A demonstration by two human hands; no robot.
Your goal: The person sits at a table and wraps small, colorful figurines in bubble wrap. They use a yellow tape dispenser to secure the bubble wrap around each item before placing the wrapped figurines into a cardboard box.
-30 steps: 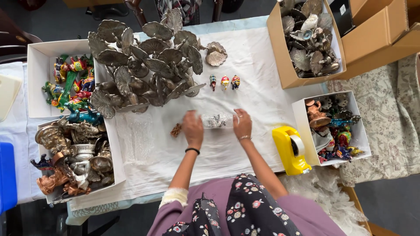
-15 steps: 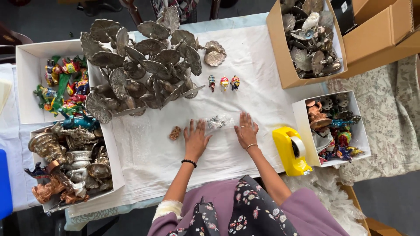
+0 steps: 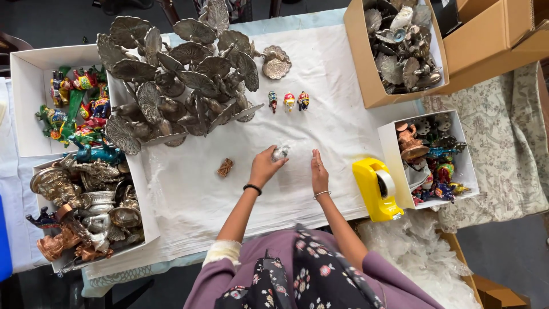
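Left hand [image 3: 264,166] grips what seems a wrapped figurine [image 3: 280,152]; right hand [image 3: 318,173] flat.

White table cloth [image 3: 343,109], yellow tape dispenser [image 3: 374,189], silver-grey metal peacocks [image 3: 183,86], purple floral-patterned sleeves [image 3: 297,280], brown cardboard box [image 3: 366,74].

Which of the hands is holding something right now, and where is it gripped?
Left hand grips a small clear-wrapped bundle at its lower end; right hand holds nothing.

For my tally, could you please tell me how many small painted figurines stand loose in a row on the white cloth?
3: a row beside the metal leaves, left figurine, middle figurine, right figurine. More painted ones lie in the boxes, some likely hidden.
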